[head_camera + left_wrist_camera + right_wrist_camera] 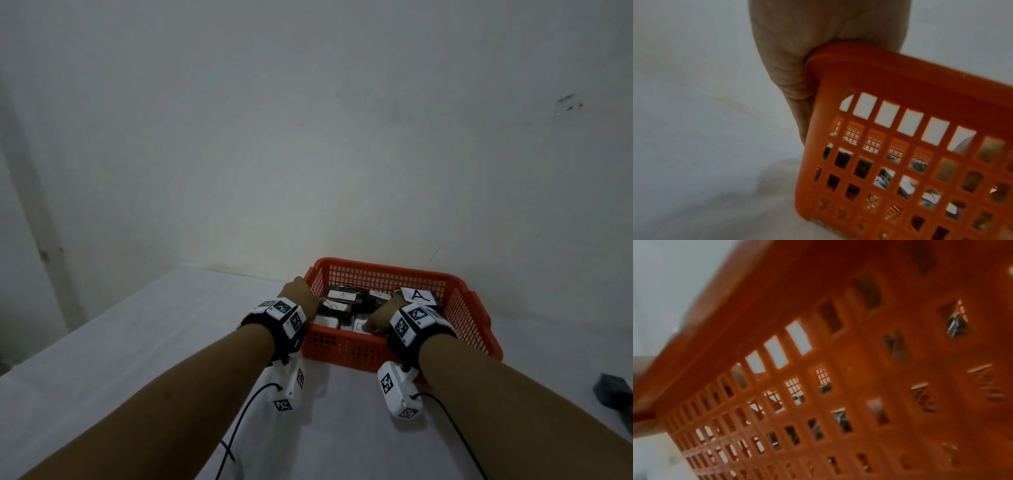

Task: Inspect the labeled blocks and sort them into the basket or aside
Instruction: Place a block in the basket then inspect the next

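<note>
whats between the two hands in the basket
In the head view, dark labeled blocks lie between the left hand and right hand, inside the orange basket.

Both my forearms reach forward, bare, roughly parallel, each with a black wrist strap carrying a white marker-tagged camera unit that hangs below the wrist. My left hand (300,295) is at the near-left corner of the basket (346,346), palm pressed against the rim; in the left wrist view the palm wraps that corner, fingers hidden behind it. My right hand (384,313) reaches over the near wall, fingers pointing down inside; their curl and whether they hold anything I can't tell. The right wrist view shows only mesh and blur.
</note>
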{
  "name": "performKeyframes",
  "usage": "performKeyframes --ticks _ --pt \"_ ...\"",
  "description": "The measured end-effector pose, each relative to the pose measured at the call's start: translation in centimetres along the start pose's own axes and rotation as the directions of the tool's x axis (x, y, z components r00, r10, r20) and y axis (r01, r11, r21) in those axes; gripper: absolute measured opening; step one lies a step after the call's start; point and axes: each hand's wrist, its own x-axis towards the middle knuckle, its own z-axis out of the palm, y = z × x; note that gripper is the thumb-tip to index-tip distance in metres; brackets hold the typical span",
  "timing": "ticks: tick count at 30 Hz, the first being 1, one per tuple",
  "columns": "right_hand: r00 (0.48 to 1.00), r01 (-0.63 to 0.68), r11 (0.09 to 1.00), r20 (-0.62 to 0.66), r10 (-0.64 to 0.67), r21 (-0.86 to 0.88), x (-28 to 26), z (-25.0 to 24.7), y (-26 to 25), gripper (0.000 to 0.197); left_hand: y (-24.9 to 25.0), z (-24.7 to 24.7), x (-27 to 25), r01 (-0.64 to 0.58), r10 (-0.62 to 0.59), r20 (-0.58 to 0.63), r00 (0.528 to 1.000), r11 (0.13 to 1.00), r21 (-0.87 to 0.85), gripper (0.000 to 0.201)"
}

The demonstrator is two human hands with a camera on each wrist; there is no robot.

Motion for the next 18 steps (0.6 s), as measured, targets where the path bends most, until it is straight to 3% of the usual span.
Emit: performKeyframes --ticks 2,3,5,8,11,13,14,17,18 --pt "1.0 0.006 1.0 -0.026 -0.006 -0.008 0.4 0.0 -0.1 0.062 -0.2 0.3 0.3 -0.002 0.002 -0.002 1.0 1.0 0.002 0.053" --pt "1.0 0.001 1.0 -0.022 -0.001 0.01 0.5 0.0 -0.3 0.054 -0.3 0.4 0.5 -0.006 0.006 -0.006 1.0 1.0 0.01 0.055" --pt "1.0 -0.017 1.0 -0.008 0.016 -0.011 0.5 -0.1 -0.4 0.018 -0.4 0.7 0.7 -0.011 0.012 -0.016 1.0 0.999 0.033 0.057" --pt "1.0 -0.013 0.995 0.011 0.014 -0.1 0.3 -0.2 -0.4 0.032 -0.6 0.9 0.9 -0.022 0.024 -0.029 0.999 0.999 0.05 0.059" --pt "0.998 -0.012 0.987 0.055 0.021 -0.162 0.4 0.1 -0.3 0.016 -0.7 1.1 1.1 -0.037 0.04 -0.043 0.998 0.997 0.072 0.058" --pt "0.999 0.046 0.983 0.024 -0.043 -0.177 0.4 0.2 -0.2 0.037 -0.8 1.2 1.1 -0.037 0.041 -0.045 0.998 0.996 0.08 0.057" --pt "0.999 0.05 0.982 0.017 -0.048 -0.182 0.3 0.2 -0.3 0.038 -0.9 1.2 1.2 -0.037 0.041 -0.045 0.998 0.996 0.083 0.057" --pt "1.0 0.013 0.99 -0.001 -0.013 -0.142 0.7 0.3 -0.4 0.021 -0.9 1.3 1.4 -0.038 0.041 -0.044 0.998 0.997 0.072 0.053" --pt "1.0 0.012 0.992 -0.009 -0.014 -0.128 0.9 0.3 -0.6 0.024 -0.9 1.2 1.4 -0.04 0.043 -0.045 0.998 0.997 0.067 0.051"
